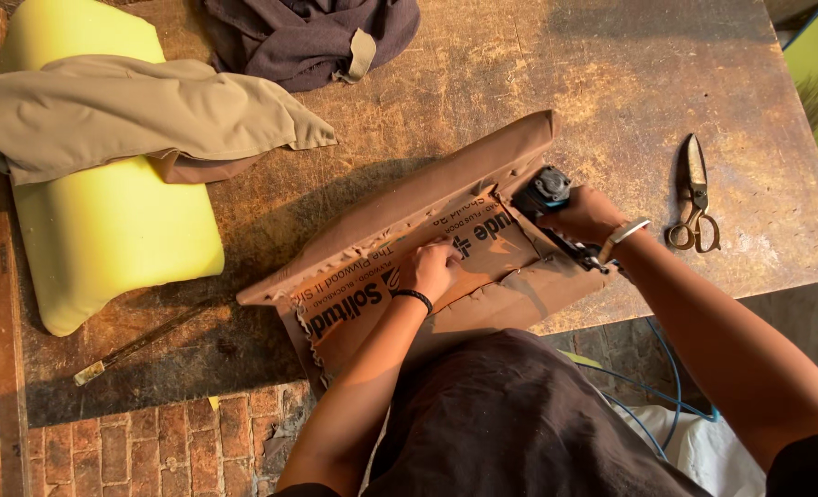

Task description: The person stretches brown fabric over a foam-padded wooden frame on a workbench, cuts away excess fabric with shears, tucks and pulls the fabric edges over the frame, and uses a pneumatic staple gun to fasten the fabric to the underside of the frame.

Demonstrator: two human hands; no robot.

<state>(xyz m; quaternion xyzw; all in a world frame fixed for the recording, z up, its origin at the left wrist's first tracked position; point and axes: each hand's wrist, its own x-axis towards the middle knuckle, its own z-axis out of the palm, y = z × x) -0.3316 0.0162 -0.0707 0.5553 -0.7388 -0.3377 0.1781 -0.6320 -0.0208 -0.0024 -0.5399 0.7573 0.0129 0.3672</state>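
Pressing: left hand (435, 267) flat on fabric-wrapped board (427, 248) | right hand (582, 213) clamped on staple gun (545, 191)

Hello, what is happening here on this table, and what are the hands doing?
A person is working on a board wrapped in brown fabric, which lies on a worn wooden table. The left hand presses the fabric edge onto the plywood back, and the right hand grips a staple-gun-like tool at the board's edge. Scissors lie to the right, a yellow foam block to the left.
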